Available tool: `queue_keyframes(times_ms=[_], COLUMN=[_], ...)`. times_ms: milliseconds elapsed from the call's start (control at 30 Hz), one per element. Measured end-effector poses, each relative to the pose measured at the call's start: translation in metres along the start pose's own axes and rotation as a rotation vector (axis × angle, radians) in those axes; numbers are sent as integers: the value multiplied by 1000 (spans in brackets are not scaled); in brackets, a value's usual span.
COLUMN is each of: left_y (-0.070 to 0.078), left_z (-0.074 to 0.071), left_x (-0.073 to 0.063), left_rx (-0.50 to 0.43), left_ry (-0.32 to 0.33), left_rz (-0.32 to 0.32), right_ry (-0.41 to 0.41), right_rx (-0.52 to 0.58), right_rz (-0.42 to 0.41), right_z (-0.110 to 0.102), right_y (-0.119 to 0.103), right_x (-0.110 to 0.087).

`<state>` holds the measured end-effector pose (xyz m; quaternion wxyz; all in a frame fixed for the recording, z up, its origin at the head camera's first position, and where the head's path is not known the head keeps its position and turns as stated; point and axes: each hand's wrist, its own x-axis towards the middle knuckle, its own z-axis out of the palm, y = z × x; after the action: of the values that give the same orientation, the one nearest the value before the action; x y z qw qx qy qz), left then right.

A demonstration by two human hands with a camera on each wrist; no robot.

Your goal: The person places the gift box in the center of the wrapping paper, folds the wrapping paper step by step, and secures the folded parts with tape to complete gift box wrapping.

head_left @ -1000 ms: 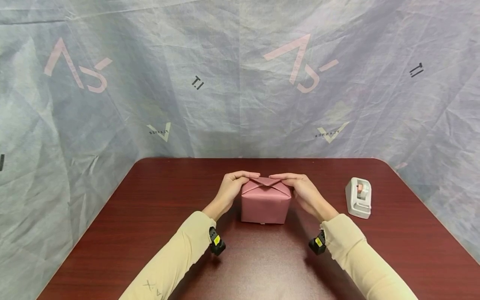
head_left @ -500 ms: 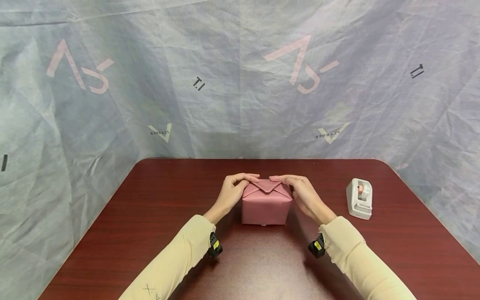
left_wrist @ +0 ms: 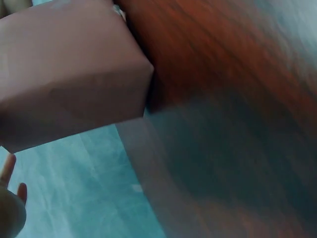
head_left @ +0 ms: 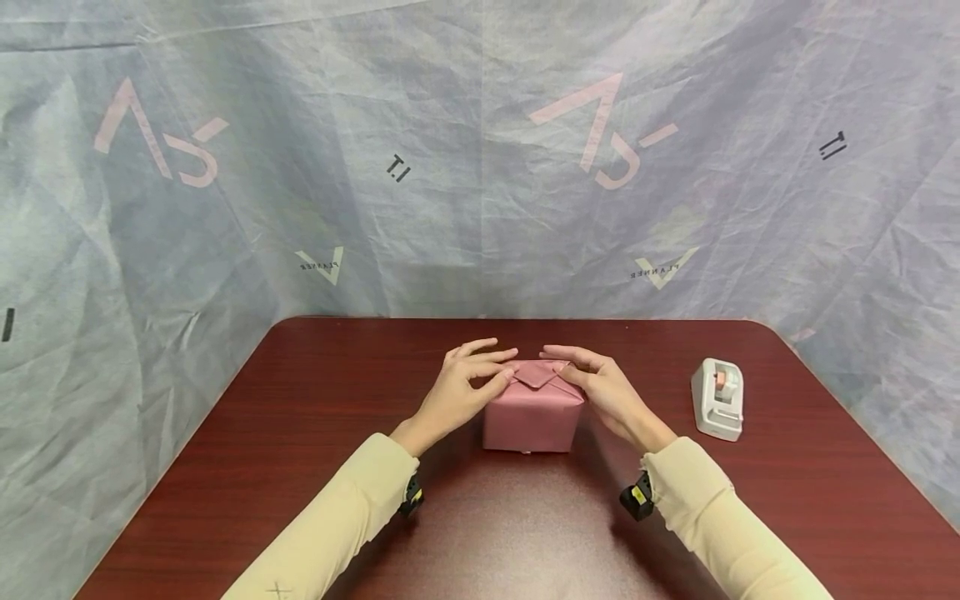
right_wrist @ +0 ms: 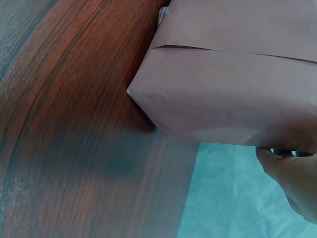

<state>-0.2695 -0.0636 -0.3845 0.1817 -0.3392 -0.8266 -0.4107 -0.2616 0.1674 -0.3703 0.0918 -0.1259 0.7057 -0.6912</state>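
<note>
In the head view, a box wrapped in pink paper [head_left: 528, 427] stands on the table, with a pointed paper flap [head_left: 536, 376] folded down over its top. My left hand [head_left: 459, 390] is at the box's upper left, fingers spread, with the thumb tip at the flap's left side. At the upper right, my right hand [head_left: 609, 390] rests its thumb on the flap while its fingers stretch over the top. Both wrist views show the wrapped box [left_wrist: 69, 64] close up; a paper seam runs across the wrapped box [right_wrist: 233, 94] in the right one.
A white tape dispenser [head_left: 717, 408] sits on the right side of the dark red table [head_left: 300, 392]. Behind the table hangs a pale grey printed cloth [head_left: 450, 233]. Each wrist carries a small black camera [head_left: 637, 497].
The flap was raised and has come down toward me onto the top. My left hand's fingers have spread and lifted, and my right thumb has moved onto the flap.
</note>
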Motion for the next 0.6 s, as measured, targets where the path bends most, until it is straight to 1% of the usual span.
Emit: queue_keyframes(times_ms=[100,200,300,367,433,533,600], left_y=[2,1,0,-1,-2,-2,-1], left_z=[-5,-8,-9,-9,-8,-7,-7], left_x=[-1,-2,-4,-6,-7,-8,-9], left_rx=[79,143,221,267,307,332,334], left_ry=[-60,-118,-157,-167,-163,-149,-141], left_rz=[71,115,160,197,233,269,278], right_ry=[-2,19,33,33,25,8,-5], right_rx=[4,11,17,19,19,34,44], right_rz=[6,36,54,55,51,49,56], right_z=[0,-1,-2,-2,-3,-3,-3], right_y=[0,-1,-1,-1,-1,-2,-3], right_x=[0,-1,-1,-1,-1,-1,-1])
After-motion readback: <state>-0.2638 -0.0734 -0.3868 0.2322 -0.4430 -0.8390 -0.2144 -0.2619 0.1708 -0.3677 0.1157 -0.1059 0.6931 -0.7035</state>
